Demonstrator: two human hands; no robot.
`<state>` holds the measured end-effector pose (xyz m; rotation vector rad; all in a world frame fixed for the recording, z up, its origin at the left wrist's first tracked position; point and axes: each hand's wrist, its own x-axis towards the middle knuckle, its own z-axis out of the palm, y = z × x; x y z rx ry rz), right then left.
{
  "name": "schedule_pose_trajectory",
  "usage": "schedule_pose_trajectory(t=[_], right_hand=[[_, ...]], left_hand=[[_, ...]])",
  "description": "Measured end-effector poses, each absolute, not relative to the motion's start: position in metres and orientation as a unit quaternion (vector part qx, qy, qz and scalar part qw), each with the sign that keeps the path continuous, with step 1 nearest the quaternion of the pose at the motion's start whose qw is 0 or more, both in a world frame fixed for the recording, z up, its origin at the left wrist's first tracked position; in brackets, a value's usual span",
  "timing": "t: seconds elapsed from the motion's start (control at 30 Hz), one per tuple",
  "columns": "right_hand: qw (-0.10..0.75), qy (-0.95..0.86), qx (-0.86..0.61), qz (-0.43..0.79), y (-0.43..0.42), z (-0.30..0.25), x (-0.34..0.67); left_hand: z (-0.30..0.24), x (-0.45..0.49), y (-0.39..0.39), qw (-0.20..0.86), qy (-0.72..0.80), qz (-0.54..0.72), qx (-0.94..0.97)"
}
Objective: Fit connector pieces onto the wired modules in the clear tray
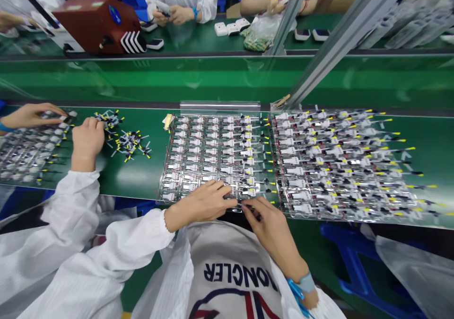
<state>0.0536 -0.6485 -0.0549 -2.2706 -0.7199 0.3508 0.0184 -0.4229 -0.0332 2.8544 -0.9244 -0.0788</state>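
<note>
wearing a pale shirt [230,286] with dark lettering under an open white coat [179,271], and a blue strap [305,283] round the right wrist. reaching over the near edge of the green table [138,179]. bringing the right hand [272,226] to the front edge of a clear tray [163,179], bending thumb and fingers toward each other; not being able to tell whether that grip is closing on anything. laying the left hand [202,201] across the tray's front rows, pointing the fingertips at the right hand; not being able to tell what that grip is pinching, if anything. having the wired parts [213,149] in rows inside the tray, just ahead of both hands. having a second, fuller tray [277,177] just beside it on the right, with yellow-tipped leads [400,140] poking past its edge. having a loose heap [131,143] of leads to the left, near a co-worker's hand [88,137], and another hand [33,115] over a third tray [16,179]. facing, beyond a metal post [321,61], a far table [202,37] with a red-brown box [92,23], white devices [220,29] and more people in white.
</note>
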Motion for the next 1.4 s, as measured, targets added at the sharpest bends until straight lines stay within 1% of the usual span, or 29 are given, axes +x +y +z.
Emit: schedule_pose_trajectory(t=[0.17, 0.37, 0.67, 0.77, 1.03, 1.4], right_hand=[[0.361, -0.277, -0.878, 0.145, -0.647, -0.054, 0.053], [0.342, -0.276, -0.886, 0.146, -0.647, -0.053, 0.055], [0.338, -0.296, -0.883, 0.134, -0.64, -0.043, 0.051], [0.334, -0.293, -0.886, 0.135, -0.636, -0.046, 0.051], [0.344, -0.292, -0.881, 0.142, -0.634, -0.049, 0.052], [0.347, -0.282, -0.883, 0.14, -0.632, -0.049, 0.052]], left_hand=[[-0.037, 0.018, -0.422, 0.1, -0.297, -0.018, 0.949], [-0.046, 0.015, -0.422, 0.129, -0.294, 0.004, 0.947], [-0.06, 0.003, -0.424, 0.253, -0.22, 0.024, 0.942], [-0.063, 0.0, -0.425, 0.277, -0.208, 0.03, 0.938], [-0.063, 0.0, -0.429, 0.287, -0.179, 0.026, 0.941], [-0.069, -0.005, -0.428, 0.271, -0.188, 0.045, 0.943]])
